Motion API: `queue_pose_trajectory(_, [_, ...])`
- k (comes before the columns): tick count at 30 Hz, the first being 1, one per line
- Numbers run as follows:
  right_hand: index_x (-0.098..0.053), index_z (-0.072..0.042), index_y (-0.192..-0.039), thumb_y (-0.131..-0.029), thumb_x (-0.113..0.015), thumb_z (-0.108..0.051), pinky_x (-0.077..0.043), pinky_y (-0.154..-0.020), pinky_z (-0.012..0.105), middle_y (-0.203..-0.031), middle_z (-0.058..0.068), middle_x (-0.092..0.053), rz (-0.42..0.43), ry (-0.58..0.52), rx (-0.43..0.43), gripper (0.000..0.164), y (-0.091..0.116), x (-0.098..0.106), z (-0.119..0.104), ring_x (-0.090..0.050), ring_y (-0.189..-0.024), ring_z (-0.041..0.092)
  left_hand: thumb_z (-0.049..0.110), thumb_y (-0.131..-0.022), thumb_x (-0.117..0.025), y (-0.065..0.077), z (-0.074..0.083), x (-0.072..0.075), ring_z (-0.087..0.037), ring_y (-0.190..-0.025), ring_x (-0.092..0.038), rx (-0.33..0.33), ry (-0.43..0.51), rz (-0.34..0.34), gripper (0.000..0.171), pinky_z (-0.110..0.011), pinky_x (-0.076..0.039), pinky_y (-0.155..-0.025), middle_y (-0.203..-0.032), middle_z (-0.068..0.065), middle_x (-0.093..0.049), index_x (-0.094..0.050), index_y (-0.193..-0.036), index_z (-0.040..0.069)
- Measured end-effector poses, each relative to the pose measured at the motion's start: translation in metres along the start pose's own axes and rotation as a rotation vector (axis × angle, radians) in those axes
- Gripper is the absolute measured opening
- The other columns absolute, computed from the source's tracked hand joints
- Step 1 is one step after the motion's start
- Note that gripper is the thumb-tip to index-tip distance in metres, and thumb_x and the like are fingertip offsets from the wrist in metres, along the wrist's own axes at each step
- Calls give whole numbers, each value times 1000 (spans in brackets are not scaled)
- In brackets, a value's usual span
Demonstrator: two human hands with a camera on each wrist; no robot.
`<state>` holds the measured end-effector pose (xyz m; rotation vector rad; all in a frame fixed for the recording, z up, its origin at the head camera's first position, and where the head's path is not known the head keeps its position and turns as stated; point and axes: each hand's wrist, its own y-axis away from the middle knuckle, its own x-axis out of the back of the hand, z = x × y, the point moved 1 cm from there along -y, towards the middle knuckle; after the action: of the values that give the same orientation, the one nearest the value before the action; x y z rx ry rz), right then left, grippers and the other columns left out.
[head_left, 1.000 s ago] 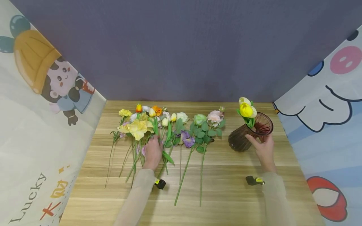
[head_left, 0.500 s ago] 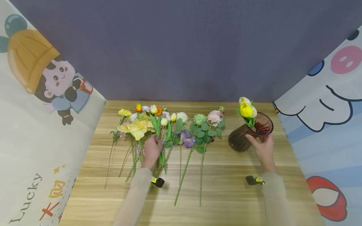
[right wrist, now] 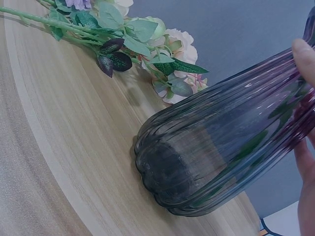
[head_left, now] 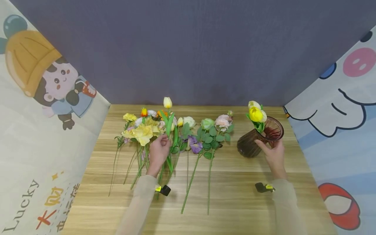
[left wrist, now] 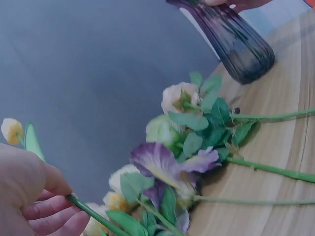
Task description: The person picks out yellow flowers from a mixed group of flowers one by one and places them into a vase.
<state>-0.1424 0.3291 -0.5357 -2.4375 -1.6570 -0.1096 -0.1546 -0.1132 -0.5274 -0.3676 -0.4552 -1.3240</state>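
My left hand (head_left: 159, 150) pinches the green stem of a cream-white tulip (head_left: 167, 102), whose bloom rises above the other flowers; in the left wrist view the stem (left wrist: 93, 214) runs between thumb and fingers. My right hand (head_left: 275, 156) grips a dark ribbed glass vase (head_left: 249, 144) near its flared rim. The vase leans, and yellow and white tulips (head_left: 256, 114) stand in its mouth. Green stems show through the glass (right wrist: 236, 142) in the right wrist view.
Loose flowers lie across the wooden table (head_left: 235, 195): yellow blooms (head_left: 142, 133), a purple iris (head_left: 194, 144), a green rose (head_left: 207, 123) and a pink rose (head_left: 223, 121). A grey wall (head_left: 188, 52) stands behind, with printed panels at both sides.
My left hand has drawn the white tulip up out of the pile, its bloom now higher and in front of the back wall. The right hand and vase stay in place.
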Motion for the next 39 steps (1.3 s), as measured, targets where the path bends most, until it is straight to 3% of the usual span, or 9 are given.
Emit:
queue_pose_trajectory(9, [-44, -16, -152, -89, -80, -2, -46, -102, 12, -143, 4, -56, -11, -8, -6, 73, -1, -1, 1, -53, -133, 20, 6, -99, -68, 8, 27, 4, -32, -93, -73, -162, 107, -7, 23, -43, -63, -83, -106, -19, -73, -70, -119, -4])
queue_pose_trajectory(15, [-45, -15, -151, -89, -80, -1, -47, -98, 11, -137, -1, -58, -11, -23, 14, 72, -1, -2, 1, -55, -128, 19, 6, -99, -68, 14, 47, 6, -32, -95, -72, -230, 197, -40, 22, -42, -63, -84, -107, -20, -73, -69, -119, -4])
queue_pose_trajectory(21, [-45, -15, -151, -89, -79, 0, -47, -96, 10, -135, -3, -58, -5, -27, 16, 72, -1, -3, 2, -56, -124, 13, 3, -99, -68, 18, 68, 0, -44, -96, -71, -331, 346, -60, 18, -34, -64, -82, -105, -25, -70, -66, -114, -8])
queue_pose_trajectory(25, [-44, -15, -152, -89, -80, -1, -47, -98, 10, -139, 0, -57, -3, -6, 19, 73, -1, -2, 1, -55, -127, 12, -4, -97, -67, 22, 84, -6, -47, -92, -70, -412, 474, -56, 16, -38, -64, -81, -103, -28, -69, -63, -109, -13])
queue_pose_trajectory(29, [-45, -15, -151, -88, -80, -1, -47, -98, 10, -140, 1, -57, 1, -19, 6, 73, -1, -3, 1, -56, -130, 16, -7, -97, -65, 26, 101, -14, -36, -92, -72, -477, 590, -69, 16, -46, -64, -81, -106, -30, -68, -60, -110, -15])
queue_pose_trajectory(34, [-47, -14, -149, -87, -80, 1, -48, -98, 10, -139, 1, -58, 14, -37, -1, 72, -1, -3, 1, -56, -131, 19, -11, -97, -61, 31, 125, -22, -11, -95, -69, -543, 710, -82, 18, -39, -64, -83, -106, -36, -63, -56, -112, -18])
queue_pose_trajectory(39, [-47, -15, -149, -88, -80, 0, -48, -96, 9, -137, 0, -58, 14, -40, -1, 71, 0, -1, 3, -57, -126, 13, -13, -96, -59, 36, 151, -30, -10, -97, -68, -627, 791, -92, 19, -38, -64, -85, -105, -37, -62, -53, -113, -20])
